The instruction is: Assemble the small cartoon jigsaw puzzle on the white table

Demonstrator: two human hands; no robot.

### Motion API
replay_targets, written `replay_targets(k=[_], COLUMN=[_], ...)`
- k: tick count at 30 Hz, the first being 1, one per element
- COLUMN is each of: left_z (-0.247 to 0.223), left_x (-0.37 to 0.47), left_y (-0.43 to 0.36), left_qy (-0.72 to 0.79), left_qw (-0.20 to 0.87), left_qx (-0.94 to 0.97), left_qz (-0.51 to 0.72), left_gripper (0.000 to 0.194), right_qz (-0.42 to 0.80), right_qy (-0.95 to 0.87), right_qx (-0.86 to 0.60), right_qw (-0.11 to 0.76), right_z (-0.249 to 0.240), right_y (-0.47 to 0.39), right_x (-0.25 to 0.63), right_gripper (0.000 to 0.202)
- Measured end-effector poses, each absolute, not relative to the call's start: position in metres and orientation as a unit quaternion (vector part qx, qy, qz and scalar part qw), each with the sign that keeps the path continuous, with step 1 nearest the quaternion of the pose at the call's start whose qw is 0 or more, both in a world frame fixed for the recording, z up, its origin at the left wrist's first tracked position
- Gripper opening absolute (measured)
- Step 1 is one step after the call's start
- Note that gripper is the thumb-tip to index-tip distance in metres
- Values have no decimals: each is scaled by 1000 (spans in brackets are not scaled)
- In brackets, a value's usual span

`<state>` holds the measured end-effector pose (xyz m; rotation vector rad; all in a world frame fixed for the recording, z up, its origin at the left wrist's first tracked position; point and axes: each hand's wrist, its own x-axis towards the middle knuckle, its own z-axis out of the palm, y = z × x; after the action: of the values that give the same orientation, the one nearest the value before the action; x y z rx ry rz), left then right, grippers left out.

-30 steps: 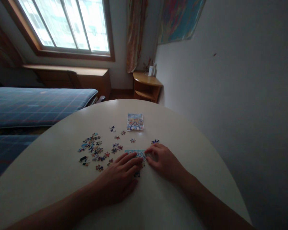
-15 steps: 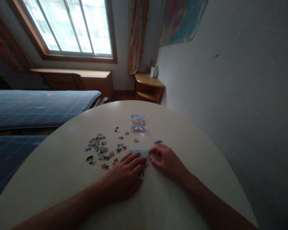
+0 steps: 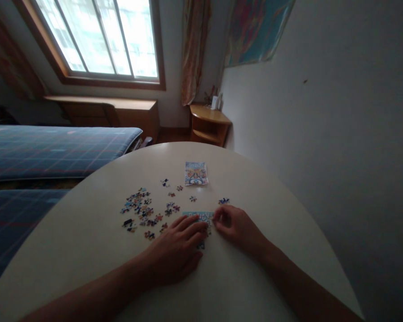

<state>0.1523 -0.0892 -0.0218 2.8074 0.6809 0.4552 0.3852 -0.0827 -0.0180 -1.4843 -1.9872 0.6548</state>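
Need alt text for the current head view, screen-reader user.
Left hand lies over a partly joined puzzle on a round white table; right hand pinches at its edge. Loose pieces scatter left; a picture sheet lies beyond.

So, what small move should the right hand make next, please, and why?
Probably a light press with the right hand at the right edge of the flat, blue-topped puzzle section: its thumb and index fingertips meet there, while the left hand lies across the section, seemingly steadying it.
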Motion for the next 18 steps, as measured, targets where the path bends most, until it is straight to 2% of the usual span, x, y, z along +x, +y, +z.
replay_targets(k=[5,18], left_z=[-22,-21], left_x=[152,153], left_y=[-90,-90], left_qy=[233,236], left_qw=[108,115], left_qx=[953,949], left_qz=[163,174], left_gripper=[42,40], right_qz=[281,176], right_qy=[-733,-712], right_qx=[-546,-630], right_qw=[293,257], right_z=[-18,-18], right_y=[-82,-74], right_x=[395,412], right_gripper=[21,15])
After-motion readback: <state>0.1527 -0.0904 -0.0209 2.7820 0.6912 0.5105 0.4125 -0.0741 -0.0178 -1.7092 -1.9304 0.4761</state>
